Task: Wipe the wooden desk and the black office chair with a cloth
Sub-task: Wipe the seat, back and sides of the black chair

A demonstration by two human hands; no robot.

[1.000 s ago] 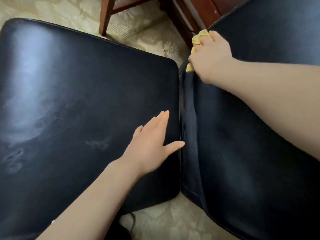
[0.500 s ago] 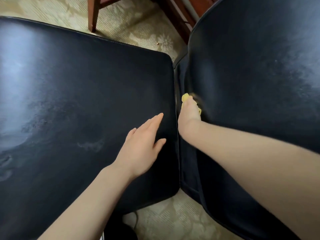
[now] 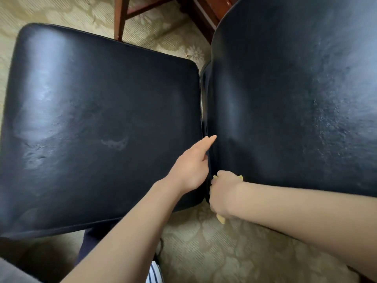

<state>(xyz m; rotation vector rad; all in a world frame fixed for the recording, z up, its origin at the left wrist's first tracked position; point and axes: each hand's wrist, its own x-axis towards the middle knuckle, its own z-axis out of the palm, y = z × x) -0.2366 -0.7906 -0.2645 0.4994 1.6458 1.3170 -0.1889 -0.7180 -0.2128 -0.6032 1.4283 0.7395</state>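
Observation:
The black office chair fills the view: its seat (image 3: 91,123) on the left, its backrest (image 3: 295,99) on the right, with a narrow gap between them. My left hand (image 3: 192,166) lies flat on the seat's right edge, fingers straight and pointing into the gap. My right hand (image 3: 223,194) grips a yellow cloth (image 3: 221,219) at the near, lower end of the gap, against the backrest's bottom edge. Only small corners of the cloth show around the hand.
Patterned beige carpet (image 3: 224,252) lies under the chair. Reddish wooden legs (image 3: 120,17) and dark wooden furniture (image 3: 206,19) stand at the top. A striped garment (image 3: 155,272) and dark trousers show at the bottom edge.
My right hand has dragged the cloth down the gap from the far end to the near end. My left hand has slid right, to the seat's edge.

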